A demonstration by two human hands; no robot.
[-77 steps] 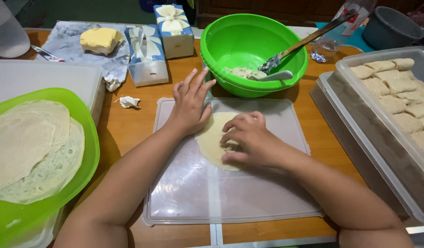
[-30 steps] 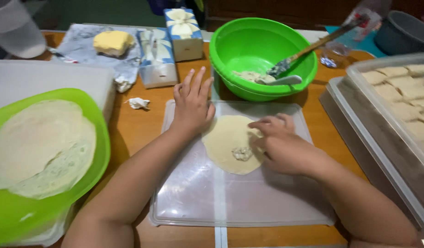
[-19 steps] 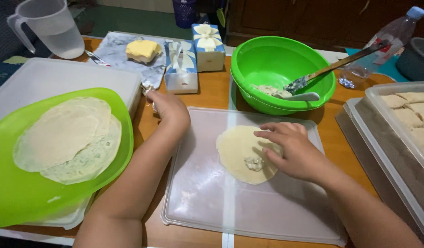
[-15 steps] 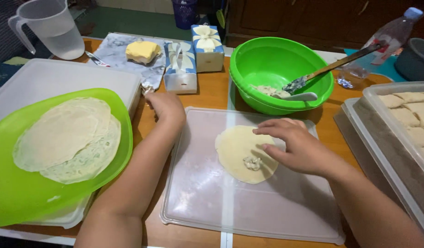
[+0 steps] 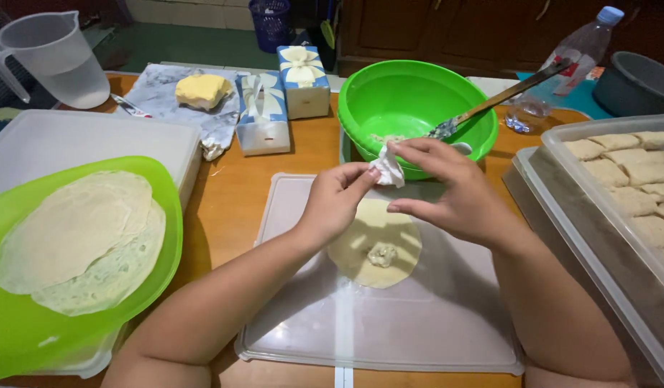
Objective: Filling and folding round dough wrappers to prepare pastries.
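Observation:
My left hand [image 5: 337,202] and my right hand [image 5: 450,188] meet above the clear plastic board [image 5: 389,323], both pinching a small crumpled white tissue [image 5: 388,169]. Under them a round pale wrapper [image 5: 375,244] lies flat on the board with a small lump of filling [image 5: 381,253] near its middle. Just behind the hands stands a green bowl [image 5: 411,108] with a spoon [image 5: 497,97] resting in it.
A green plate with stacked wrappers [image 5: 73,237] sits at the left on a white container. A clear tray of folded rolls [image 5: 634,179] is at the right. Behind are a tissue box [image 5: 263,115], a block of butter [image 5: 201,90], a jug [image 5: 55,61] and a bottle [image 5: 583,43].
My left hand came back from the left side of the table holding a tissue. My right hand lifted off the wrapper and joined it at the tissue.

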